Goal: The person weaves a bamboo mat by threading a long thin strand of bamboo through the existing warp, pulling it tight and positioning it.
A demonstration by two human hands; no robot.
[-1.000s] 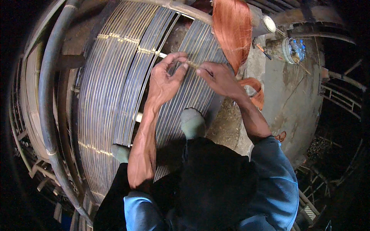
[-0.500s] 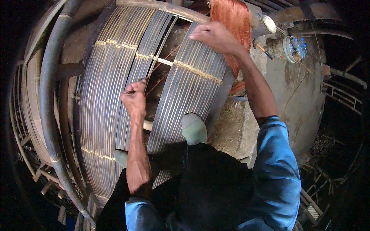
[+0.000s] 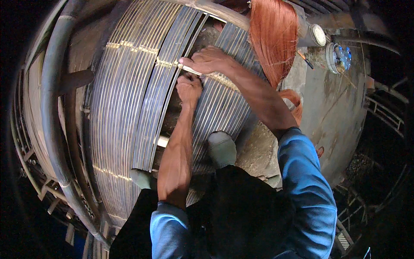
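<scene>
Beneath me lies a curved platform of long, narrow slats (image 3: 125, 99), with pale yellowish bindings (image 3: 169, 63) across them. An open gap splits the slats, and a pale crosspiece (image 3: 194, 71) bridges it. At the gap, just below the crosspiece, my left hand (image 3: 189, 89) is closed, knuckles up; whatever it pinches is hidden. My right hand (image 3: 207, 60) lies over the crosspiece right above it, one digit stretched left toward the gap's edge and the other fingers curled out of sight. Whether a cord runs between the hands I cannot make out.
A reddish-orange fibre bundle (image 3: 274, 41) hangs over the pole right of the platform. Beyond it are an orange-and-black handled tool (image 3: 305, 59) and a bucket (image 3: 332, 57) with plastic bottles. My socked feet (image 3: 222, 149) rest on the slats. A thick pole (image 3: 54, 99) runs along the left.
My right hand has come down and left from the platform's far edge to the crosspiece. My left hand has moved right and up to meet it. The whole view has shifted slightly.
</scene>
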